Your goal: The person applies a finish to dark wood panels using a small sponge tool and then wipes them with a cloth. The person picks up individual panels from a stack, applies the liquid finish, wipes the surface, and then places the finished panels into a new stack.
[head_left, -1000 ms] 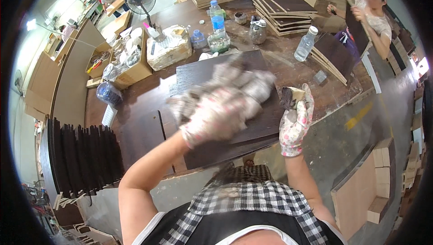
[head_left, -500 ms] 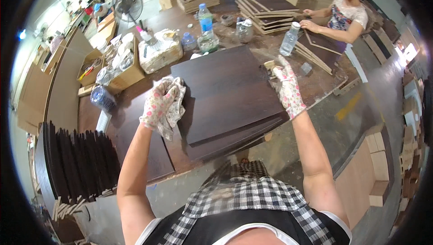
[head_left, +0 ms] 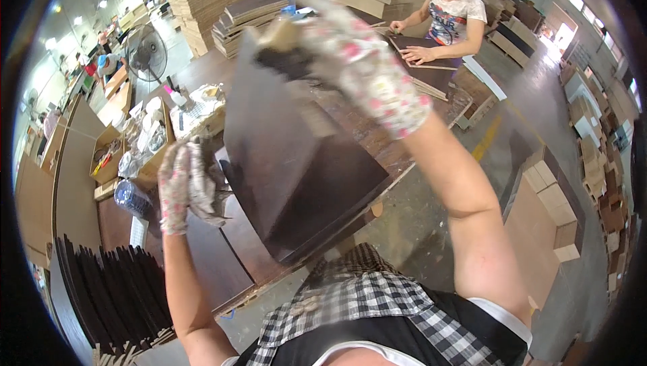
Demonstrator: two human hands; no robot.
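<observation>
- Gloved and blurred, my right hand (head_left: 364, 63) is closed on a pale block (head_left: 286, 46) with a dark face, at the panel's far end; I cannot tell whether they touch.
- My left hand (head_left: 178, 187) grips a rag (head_left: 207, 187) beside the panel's left edge.
- The panel (head_left: 323, 194) lies at the table's (head_left: 367, 140) near edge.
- My right hand and the block hide part of the surface behind.
- Towards the left edge: a carton (head_left: 153, 164), a blue container (head_left: 131, 197).
- Near left corner: dark boards (head_left: 111, 292).
- Right edge: a co-worker (head_left: 453, 19).
</observation>
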